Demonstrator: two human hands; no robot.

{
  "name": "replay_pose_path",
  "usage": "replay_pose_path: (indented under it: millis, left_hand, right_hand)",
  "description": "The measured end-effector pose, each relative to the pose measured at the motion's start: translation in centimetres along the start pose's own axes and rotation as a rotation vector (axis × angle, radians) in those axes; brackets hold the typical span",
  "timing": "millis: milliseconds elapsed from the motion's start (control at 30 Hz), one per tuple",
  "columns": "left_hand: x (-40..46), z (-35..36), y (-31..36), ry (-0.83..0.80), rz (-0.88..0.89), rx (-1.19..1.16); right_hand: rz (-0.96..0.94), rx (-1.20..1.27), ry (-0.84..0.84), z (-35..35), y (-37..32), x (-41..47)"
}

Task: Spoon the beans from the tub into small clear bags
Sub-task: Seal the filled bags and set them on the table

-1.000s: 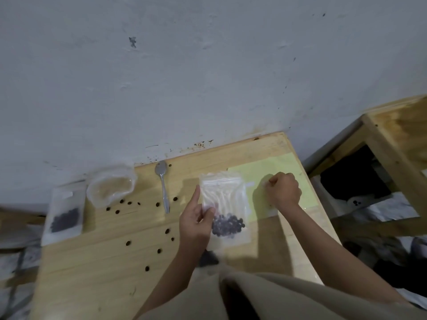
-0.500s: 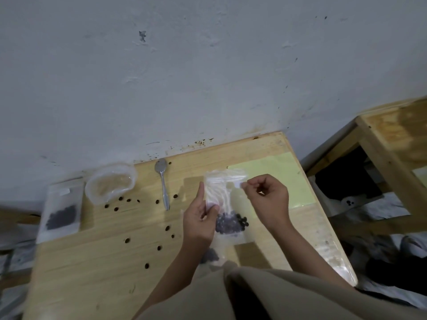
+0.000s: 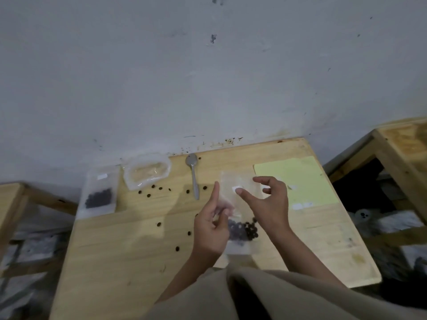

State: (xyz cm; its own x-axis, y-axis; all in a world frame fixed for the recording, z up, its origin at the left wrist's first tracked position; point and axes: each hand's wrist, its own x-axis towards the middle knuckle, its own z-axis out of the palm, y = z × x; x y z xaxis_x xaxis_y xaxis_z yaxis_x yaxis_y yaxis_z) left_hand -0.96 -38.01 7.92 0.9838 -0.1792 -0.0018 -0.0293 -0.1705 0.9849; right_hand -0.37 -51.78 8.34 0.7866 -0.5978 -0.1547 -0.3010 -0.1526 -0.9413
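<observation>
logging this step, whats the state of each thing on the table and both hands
held bag: upright, beans at its bottom, a white sticker pressed on it
left hand: grips the bag's side, index finger straight
right hand: thumb presses the sticker, other fingers spread
second bag: flat, holds beans
tub: open, looks empty
spoon: lies idle on the table
loose beans: scattered on the table

No readable text, brand or number anywhere: the small white label patch on the filled bag at the table's left is blank or too blurred to read, same for the white patch on the held bag.
</observation>
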Motion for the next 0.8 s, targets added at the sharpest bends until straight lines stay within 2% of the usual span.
replay_pose_path:
  millis: [133,200,400,600,800]
  left_hand:
    - [-1.4,-3.6,0.6,0.012,0.04,0.023]
    - [-1.9,-5.7,0.5,0.046,0.041,0.022]
    - [-2.4,-12.0,0.8,0.237,-0.106,-0.104]
    - [-2.3,-18.0,0.7,0.361,-0.125,-0.175]
    - [-1.6,-23.4,-0.4,0.405,-0.169,-0.24]
  right_hand:
    - [0.198,0.338,-0.103,2.3,-1.0,-2.3]
    - [0.18,0.409,-0.109,3.7,-1.7,-3.6]
    - [0.051,0.357,-0.188,8.9,-4.2,-8.0]
    - [-0.081,0.277,-0.24,14.2,-6.0,-11.8]
    - [-0.036,0.386,-0.273,19.9,-6.7,-14.5]
